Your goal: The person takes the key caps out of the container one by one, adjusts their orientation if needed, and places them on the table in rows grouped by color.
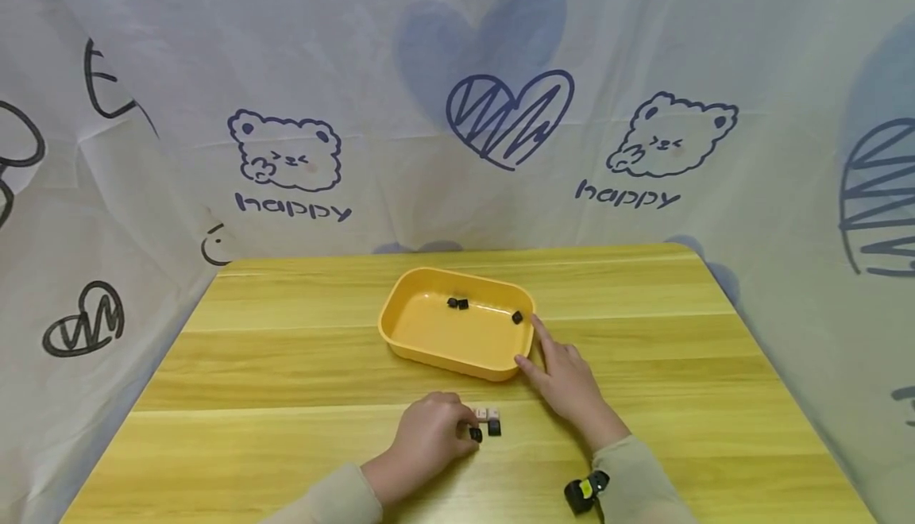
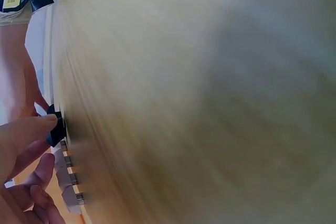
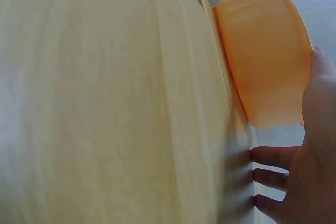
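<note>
My left hand [image 1: 431, 433] is low over the table and pinches a black keycap [image 1: 476, 434] between thumb and forefinger. In the left wrist view that keycap [image 2: 59, 131] is tilted at the fingertips. Just beyond stands a short row of white keycaps [image 1: 488, 413], partly hidden by the left fingers, with another black keycap [image 1: 495, 428] in front. My right hand [image 1: 568, 381] is spread at the right end of a yellow tray [image 1: 436, 359], thumb and forefinger at its rim. In the right wrist view its other fingers [image 3: 273, 156] reach straight down to the table.
Inside the tray lie a few black keycaps [image 1: 463, 304], one of them [image 1: 518, 317] by the right wall. The wooden table [image 1: 286, 325] ends at a printed cloth backdrop [image 1: 400, 190]. A black camera [image 1: 586, 492] is strapped to the right wrist.
</note>
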`<state>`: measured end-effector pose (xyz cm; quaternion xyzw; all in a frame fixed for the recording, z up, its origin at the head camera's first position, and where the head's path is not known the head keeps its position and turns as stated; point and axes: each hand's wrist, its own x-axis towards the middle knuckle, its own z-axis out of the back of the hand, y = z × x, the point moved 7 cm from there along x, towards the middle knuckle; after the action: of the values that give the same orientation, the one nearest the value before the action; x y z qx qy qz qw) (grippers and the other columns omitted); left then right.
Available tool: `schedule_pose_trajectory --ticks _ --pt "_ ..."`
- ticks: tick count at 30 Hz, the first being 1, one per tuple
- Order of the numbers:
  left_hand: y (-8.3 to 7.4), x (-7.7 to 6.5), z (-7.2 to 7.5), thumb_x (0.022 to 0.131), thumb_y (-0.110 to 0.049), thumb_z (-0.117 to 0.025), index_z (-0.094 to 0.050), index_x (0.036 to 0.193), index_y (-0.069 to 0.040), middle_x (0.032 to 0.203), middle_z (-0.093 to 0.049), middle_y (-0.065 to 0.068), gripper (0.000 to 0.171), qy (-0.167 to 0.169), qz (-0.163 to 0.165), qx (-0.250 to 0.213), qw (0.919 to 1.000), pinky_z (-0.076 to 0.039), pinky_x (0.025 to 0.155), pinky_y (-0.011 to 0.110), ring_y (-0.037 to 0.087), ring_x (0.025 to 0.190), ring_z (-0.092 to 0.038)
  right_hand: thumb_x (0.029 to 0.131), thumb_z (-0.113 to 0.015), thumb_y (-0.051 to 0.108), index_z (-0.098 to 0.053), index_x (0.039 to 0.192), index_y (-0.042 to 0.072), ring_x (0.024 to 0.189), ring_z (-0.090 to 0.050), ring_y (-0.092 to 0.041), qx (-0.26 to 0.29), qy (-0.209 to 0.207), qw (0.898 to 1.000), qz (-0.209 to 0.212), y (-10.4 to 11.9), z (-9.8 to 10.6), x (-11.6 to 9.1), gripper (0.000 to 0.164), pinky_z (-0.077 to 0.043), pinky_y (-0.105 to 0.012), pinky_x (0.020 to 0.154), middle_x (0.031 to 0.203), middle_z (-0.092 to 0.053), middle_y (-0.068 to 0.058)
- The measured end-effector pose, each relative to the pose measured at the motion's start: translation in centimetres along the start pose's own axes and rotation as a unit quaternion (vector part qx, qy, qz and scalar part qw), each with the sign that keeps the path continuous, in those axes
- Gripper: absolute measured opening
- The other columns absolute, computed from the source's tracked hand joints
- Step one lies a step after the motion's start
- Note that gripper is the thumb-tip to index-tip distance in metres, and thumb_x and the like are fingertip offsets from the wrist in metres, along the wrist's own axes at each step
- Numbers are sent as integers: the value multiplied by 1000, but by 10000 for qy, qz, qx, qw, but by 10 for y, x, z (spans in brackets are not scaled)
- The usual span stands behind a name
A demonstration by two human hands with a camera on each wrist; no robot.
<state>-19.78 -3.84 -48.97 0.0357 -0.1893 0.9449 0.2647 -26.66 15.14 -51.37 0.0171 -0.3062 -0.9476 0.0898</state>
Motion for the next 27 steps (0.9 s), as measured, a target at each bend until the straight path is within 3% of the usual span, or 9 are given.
schedule_pose_trajectory --ticks 10,17,27 --pt "6 -2 2 70 -22 -87 -79 84 -21 78 -68 -15 16 92 191 -154 9997 -43 61 23 3 67 -48 97 -44 60 -9 158 25 125 -44 -40 51 11 10000 -20 2 2 1 78 -32 -60 102 149 -40 -18" --pt "7 0 3 70 -27 -86 -79 84 -21 67 -58 -17 17 64 161 -165 9997 -41 59 23 1 63 -45 97 -44 60 -8 158 25 125 -44 -39 18 -21 10000 10 0 1 2 79 -32 -59 102 149 -41 -17" --pt "8 0 3 70 -28 -85 -79 83 -22 68 -59 -17 16 -31 40 42 10000 -43 60 25 1 64 -47 96 -41 63 -7 158 26 125 -43 -39 -34 -83 9999 73 -3 -2 1 80 -33 -58 102 148 -41 -17"
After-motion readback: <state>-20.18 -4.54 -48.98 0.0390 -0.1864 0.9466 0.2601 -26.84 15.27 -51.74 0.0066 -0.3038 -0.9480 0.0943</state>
